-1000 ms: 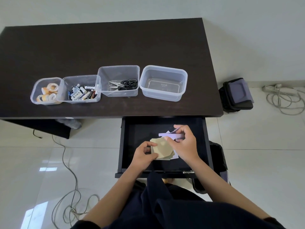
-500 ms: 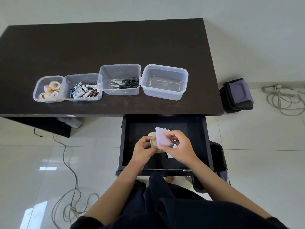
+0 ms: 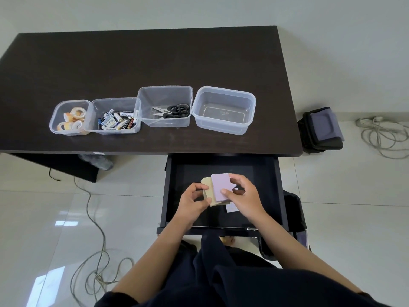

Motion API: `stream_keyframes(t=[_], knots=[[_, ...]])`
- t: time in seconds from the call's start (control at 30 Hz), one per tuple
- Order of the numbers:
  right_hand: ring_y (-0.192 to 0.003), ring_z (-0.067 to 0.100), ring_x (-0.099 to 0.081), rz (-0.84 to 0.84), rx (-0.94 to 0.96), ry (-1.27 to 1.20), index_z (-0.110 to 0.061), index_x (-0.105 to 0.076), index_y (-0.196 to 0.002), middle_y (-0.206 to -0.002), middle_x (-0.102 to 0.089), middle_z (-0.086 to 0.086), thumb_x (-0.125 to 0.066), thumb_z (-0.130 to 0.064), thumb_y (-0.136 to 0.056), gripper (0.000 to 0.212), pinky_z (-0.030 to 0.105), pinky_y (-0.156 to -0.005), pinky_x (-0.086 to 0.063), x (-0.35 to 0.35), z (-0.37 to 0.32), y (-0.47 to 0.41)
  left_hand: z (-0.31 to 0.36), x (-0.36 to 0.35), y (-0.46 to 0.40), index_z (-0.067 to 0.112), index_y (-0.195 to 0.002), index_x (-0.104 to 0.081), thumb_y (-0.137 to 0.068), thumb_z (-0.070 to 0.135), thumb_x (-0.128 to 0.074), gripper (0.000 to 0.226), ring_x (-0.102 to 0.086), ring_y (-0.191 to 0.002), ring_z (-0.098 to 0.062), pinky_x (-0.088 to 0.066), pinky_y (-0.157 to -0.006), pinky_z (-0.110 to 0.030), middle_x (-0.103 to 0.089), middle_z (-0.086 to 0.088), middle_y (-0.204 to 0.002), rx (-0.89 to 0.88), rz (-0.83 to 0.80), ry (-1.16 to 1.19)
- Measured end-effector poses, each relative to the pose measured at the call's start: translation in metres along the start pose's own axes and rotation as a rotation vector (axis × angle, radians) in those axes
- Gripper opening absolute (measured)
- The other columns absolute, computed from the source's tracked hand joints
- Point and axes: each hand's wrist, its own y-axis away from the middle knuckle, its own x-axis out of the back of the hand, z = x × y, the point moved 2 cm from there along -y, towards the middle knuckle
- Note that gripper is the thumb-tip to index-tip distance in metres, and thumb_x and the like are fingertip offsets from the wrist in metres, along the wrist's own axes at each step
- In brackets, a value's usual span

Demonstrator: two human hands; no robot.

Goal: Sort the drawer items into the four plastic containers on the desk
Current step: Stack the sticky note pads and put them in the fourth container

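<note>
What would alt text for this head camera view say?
Over an open drawer, two hands (left, right) hold beige and purple paper pads. On the dark desk, containers hold tape, batteries, scissors; the fourth container is empty.

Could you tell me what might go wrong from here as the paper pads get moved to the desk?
The purple pad sits askew on the tan pads, pinched between the left hand and right hand, so the stack could slip apart on the way to the empty container. A small slip lying in the drawer might be left behind.
</note>
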Motion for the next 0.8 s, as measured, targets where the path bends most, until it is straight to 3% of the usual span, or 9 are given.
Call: stream_keyframes(t=[0.1,0.23,0.3,0.43,0.57,0.7,0.8], knots=[[-0.114,0.011,-0.054,-0.034,0.012,0.005,-0.025,-0.057,-0.12,-0.122,-0.058,-0.008,-0.075,-0.02,-0.078,0.045,0.03,-0.089,-0.053,0.0,0.0,0.0,0.002,0.001,0.001,0.018,-0.1,-0.055,-0.084,-0.006,-0.063,0.029,-0.064,-0.091,-0.014,-0.057,-0.082,-0.039,-0.067,-0.001,-0.099,-0.015,-0.03,-0.004],[-0.117,0.009,-0.045,-0.113,-0.004,0.004,-0.034,-0.048,-0.118,-0.129,-0.047,-0.01,-0.069,-0.02,-0.084,0.042,0.023,-0.08,-0.05,-0.008,-0.001,0.004,0.003,0.001,0.001,0.017,-0.096,-0.054,-0.084,-0.006,-0.063,0.028,-0.064,-0.093,-0.02,-0.056,-0.083,-0.044,-0.066,-0.008,-0.104,-0.034,-0.063,-0.01],[-0.117,0.01,-0.043,-0.127,-0.008,0.004,-0.036,-0.045,-0.118,-0.131,-0.043,-0.011,-0.067,-0.021,-0.085,0.042,0.027,-0.082,-0.052,-0.01,0.0,0.005,0.002,0.002,0.0,0.017,-0.096,-0.054,-0.084,-0.006,-0.062,0.027,-0.065,-0.091,-0.019,-0.056,-0.083,-0.043,-0.067,-0.006,-0.101,-0.037,-0.063,-0.015],[-0.115,0.012,-0.045,-0.129,-0.023,0.004,-0.044,-0.045,-0.112,-0.127,-0.044,-0.01,-0.068,-0.023,-0.085,0.041,0.04,-0.087,-0.055,-0.012,0.004,0.008,0.004,0.001,0.002,0.018,-0.097,-0.053,-0.091,0.003,-0.058,0.018,-0.067,-0.088,-0.014,-0.059,-0.073,-0.027,-0.066,-0.003,-0.097,-0.023,-0.052,0.008],[-0.111,0.013,-0.048,-0.139,-0.009,0.007,-0.037,-0.049,-0.118,-0.124,-0.047,-0.011,-0.069,-0.022,-0.085,0.042,0.036,-0.084,-0.055,-0.013,0.008,0.009,0.005,0.0,0.004,0.021,-0.098,-0.05,-0.092,0.009,-0.058,0.016,-0.066,-0.093,-0.017,-0.059,-0.071,-0.025,-0.062,-0.005,-0.106,-0.024,-0.038,-0.001],[-0.112,0.012,-0.049,-0.161,-0.024,-0.004,-0.035,-0.05,-0.12,-0.122,-0.048,-0.017,-0.069,-0.023,-0.084,0.042,0.039,-0.088,-0.054,-0.018,0.014,0.008,0.001,0.003,0.005,0.015,-0.102,-0.05,-0.088,0.009,-0.064,0.02,-0.069,-0.089,-0.018,-0.058,-0.074,-0.035,-0.066,-0.005,-0.102,-0.033,-0.035,0.0],[-0.112,0.009,-0.05,-0.17,-0.022,0.002,-0.033,-0.052,-0.119,-0.12,-0.051,-0.018,-0.068,-0.022,-0.085,0.04,0.029,-0.09,-0.05,-0.023,0.016,0.009,-0.003,0.007,0.005,0.014,-0.103,-0.053,-0.085,0.007,-0.067,0.024,-0.069,-0.09,-0.021,-0.06,-0.07,-0.033,-0.066,-0.007,-0.106,-0.028,-0.025,-0.032]])
